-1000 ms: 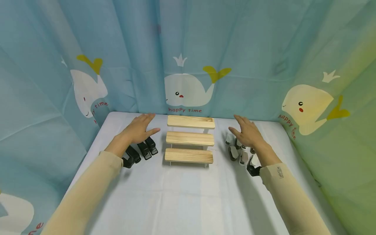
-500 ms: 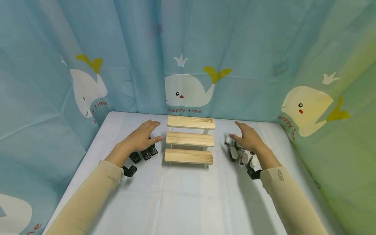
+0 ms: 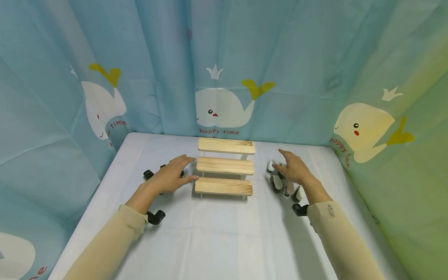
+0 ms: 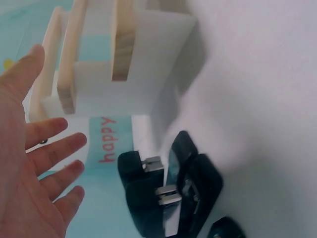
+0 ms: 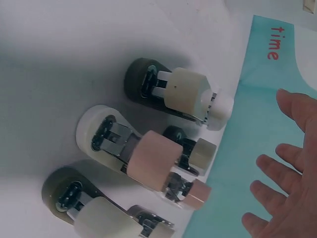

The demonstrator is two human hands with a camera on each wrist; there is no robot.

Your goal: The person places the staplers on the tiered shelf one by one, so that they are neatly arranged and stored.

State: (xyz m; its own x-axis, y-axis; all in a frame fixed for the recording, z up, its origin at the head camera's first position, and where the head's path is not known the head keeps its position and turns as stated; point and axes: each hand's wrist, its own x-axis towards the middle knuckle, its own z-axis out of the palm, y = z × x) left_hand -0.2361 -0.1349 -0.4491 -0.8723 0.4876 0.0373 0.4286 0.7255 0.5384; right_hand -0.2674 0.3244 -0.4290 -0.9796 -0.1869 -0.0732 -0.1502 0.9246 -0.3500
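Left of the shelf (image 3: 224, 166), on the white table (image 3: 217, 233), the left hand (image 3: 170, 178) is hovering flat, fingers spread and thumb pointing toward the lowest step, gripping nothing; under and behind it the black staplers (image 4: 168, 196) are lying side by side, close together and near the shelf's left side panel, with one more black piece (image 3: 155, 217) lying apart by the forearm, nearer the person than the shelf; the left wrist view is showing the palm open and clear of the staplers, so no contact is being made yet. The shelf itself is standing in the middle with three bare wooden steps rising toward the whale curtain (image 3: 224, 77). Right of the shelf, the right hand (image 3: 293, 168) is hanging over the pale staplers (image 5: 148, 163), fingers loosely extended and holding none of them; whether a fingertip is brushing the nearest one I cannot tell from the head view, while the right wrist view is showing the fingers apart from them. These staplers are packed tight, some touching; a grab at one is likely to be nudging its neighbours out of line, and a rounded body may be rolling or slipping from a loose pinch; the left thumb is also sitting near the lowest step, so a careless sweep could be shoving the light shelf sideways.
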